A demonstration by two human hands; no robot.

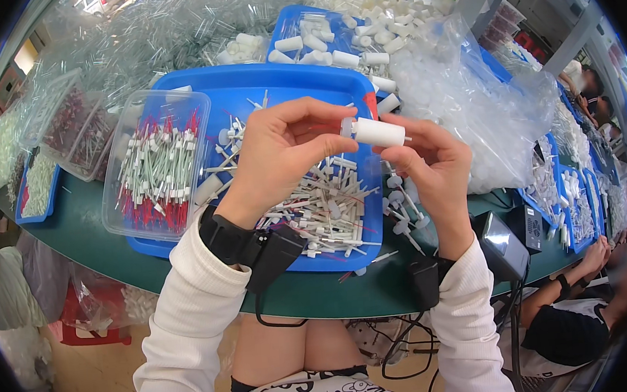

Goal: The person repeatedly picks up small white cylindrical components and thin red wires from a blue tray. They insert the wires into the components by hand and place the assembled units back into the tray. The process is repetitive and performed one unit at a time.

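At the far left of the green desk (84, 229), a small blue bin (47, 206) carries pale little parts. Next comes a clear tub (110, 201) full of wires (160, 160) with white ends and red tips; this supply looks plentiful, so much appears left to work through.

The large blue tray (267, 78) sits under the hands, with a heap of thin wired pieces (323, 225) lying loose and unsorted.

Above the tray, the left hand (284, 150) has its grip pinched at the pale disc (348, 128) on the near-left end of a white tube (380, 132). The tube is in the air between both hands, lying roughly sideways, with a thin pin poking out of its right end. The right hand (428, 154) has its fingers around that right end, its grip seemingly closed lightly on the tube. Disc and tube meet or nearly meet, so this one unit looks mostly together; whether it is fully seated I cannot tell.

Behind, many white tubes (345, 58) lie loose, evidently unused. Right of the tray, several disc-ended stems (402, 226) lie on the desk without tubes, so these seem unfinished. Farther right rests a big clear bag (470, 121) of whitish parts.
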